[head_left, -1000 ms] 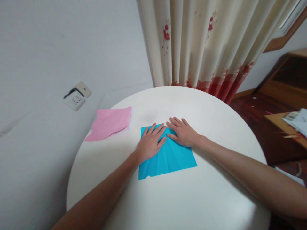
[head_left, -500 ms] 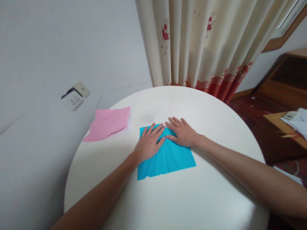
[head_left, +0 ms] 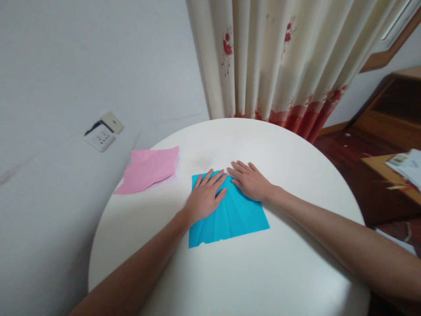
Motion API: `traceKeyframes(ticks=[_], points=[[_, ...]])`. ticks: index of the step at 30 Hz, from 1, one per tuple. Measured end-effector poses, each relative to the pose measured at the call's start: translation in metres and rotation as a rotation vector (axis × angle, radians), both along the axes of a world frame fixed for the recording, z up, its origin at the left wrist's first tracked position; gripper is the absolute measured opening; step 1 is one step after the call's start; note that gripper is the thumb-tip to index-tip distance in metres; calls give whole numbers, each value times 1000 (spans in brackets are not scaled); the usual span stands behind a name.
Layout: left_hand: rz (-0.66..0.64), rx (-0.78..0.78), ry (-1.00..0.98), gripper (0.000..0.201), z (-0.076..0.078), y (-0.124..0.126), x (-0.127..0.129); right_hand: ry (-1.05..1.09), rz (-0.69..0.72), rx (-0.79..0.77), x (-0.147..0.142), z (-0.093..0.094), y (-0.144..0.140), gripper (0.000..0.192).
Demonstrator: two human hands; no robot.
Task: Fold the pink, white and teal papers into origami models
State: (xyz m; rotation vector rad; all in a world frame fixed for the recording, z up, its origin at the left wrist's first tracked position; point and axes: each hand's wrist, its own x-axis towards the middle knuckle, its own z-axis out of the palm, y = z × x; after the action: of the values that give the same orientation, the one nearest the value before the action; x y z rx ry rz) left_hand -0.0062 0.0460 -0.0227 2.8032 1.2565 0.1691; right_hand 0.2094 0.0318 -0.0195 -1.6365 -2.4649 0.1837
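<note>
Two bare arms reach up from the bottom of the view onto a round white table (head_left: 230,281) that is smooth and a little shiny. Close to the person, below the hands, lies the blue paper (head_left: 230,217). It is a thin square sheet with straight fold lines running through it like a fan, and its near edge looks a bit wavy. The left hand (head_left: 205,197) lies flat on the far left part of the blue paper, palm down, fingers stretched out and close together, pointing away and a bit to the right. It grips nothing; it only presses on the sheet. The right hand (head_left: 251,181) lies flat too, palm down, fingers straight and pointing to the left, on the far right corner of the same paper. It also grips nothing and just rests on top. The fingertips of the two hands almost meet at the far edge of the paper. To the left of the left hand, a bit farther off, lies a pink paper (head_left: 149,169), soft looking and a little crumpled, hanging partly over the table edge. Past the hands, behind the table, hangs a cream curtain (head_left: 279,57) in long folds with red flowers on it.
</note>
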Motion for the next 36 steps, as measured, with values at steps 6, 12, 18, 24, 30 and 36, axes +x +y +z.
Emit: traceKeyframes(ticks=[6, 12, 18, 24, 30, 36], points=[[-7, 6, -6, 55, 0, 0, -1, 6, 7, -27, 0, 2, -2, 69], [-7, 7, 5, 55, 0, 0, -1, 23, 10, -37, 0, 1, -1, 74], [1, 8, 8, 55, 0, 0, 0, 20, -8, -8, 0, -1, 2, 52], [2, 9, 4, 56, 0, 0, 0, 13, -9, -12, 1, -1, 2, 49], [6, 6, 2, 57, -1, 0, 0, 8, 2, -21, 0, 1, -1, 64], [-5, -6, 13, 53, -1, 1, -1, 10, 5, -35, 0, 1, -2, 71]])
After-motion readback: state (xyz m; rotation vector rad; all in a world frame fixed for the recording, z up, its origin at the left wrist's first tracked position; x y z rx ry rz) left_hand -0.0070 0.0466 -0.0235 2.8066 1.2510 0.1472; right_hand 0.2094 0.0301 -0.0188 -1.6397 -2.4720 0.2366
